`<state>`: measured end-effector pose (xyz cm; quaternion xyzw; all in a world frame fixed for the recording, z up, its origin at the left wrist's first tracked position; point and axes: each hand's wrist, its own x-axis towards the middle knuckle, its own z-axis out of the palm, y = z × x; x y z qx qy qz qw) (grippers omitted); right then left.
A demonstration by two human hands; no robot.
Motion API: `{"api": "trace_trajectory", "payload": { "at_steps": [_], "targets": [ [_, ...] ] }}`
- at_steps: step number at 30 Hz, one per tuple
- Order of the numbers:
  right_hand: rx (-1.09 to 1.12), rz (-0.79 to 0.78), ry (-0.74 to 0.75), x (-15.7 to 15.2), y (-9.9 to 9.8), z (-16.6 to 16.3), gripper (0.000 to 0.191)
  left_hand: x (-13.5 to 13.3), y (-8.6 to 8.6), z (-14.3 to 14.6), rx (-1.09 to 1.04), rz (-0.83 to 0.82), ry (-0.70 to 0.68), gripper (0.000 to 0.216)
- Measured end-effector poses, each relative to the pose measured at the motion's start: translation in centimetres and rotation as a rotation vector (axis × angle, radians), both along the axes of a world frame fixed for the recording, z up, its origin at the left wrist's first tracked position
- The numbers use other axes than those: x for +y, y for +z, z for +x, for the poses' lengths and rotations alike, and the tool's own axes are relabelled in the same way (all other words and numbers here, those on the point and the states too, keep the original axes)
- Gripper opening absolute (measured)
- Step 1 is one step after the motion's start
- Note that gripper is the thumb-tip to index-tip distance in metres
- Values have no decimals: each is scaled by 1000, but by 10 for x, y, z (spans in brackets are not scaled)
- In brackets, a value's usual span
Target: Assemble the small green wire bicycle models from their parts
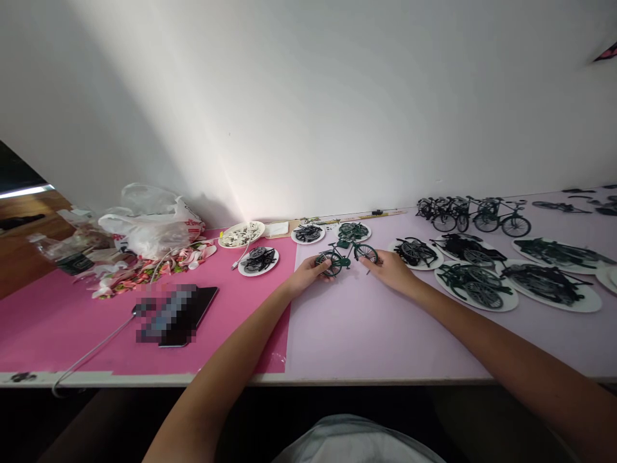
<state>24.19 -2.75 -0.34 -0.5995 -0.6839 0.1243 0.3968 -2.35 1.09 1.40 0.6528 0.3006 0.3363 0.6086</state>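
Note:
Between my two hands, a small dark green model bicycle (343, 257) is held upright just above the lilac tabletop. My left hand (308, 273) is closed around its wheel on the left side. The wheel on the right side is pinched in the fingers of my right hand (383, 267). A thin stick-like piece shows by the right fingertips; what it is I cannot tell. Behind the bicycle lie a white plate of dark green parts (354, 230) and a plate of black parts (308, 233).
Assembled model bicycles (486, 215) stand in a row at the back right. Several white plates of parts (477, 286) lie in front of them. On the pink left side are a tablet (202, 308), a cable (96, 345), plastic bags (144, 222), a bottle (72, 260) and a bowl of small pale pieces (241, 235).

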Motion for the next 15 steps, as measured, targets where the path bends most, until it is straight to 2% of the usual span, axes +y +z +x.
{"api": "trace_trajectory", "payload": {
  "at_steps": [15],
  "targets": [
    [238, 25, 34, -1, 0, -3, 57, 5, -6, -2, -26, 32, -40, 56]
  ]
}}
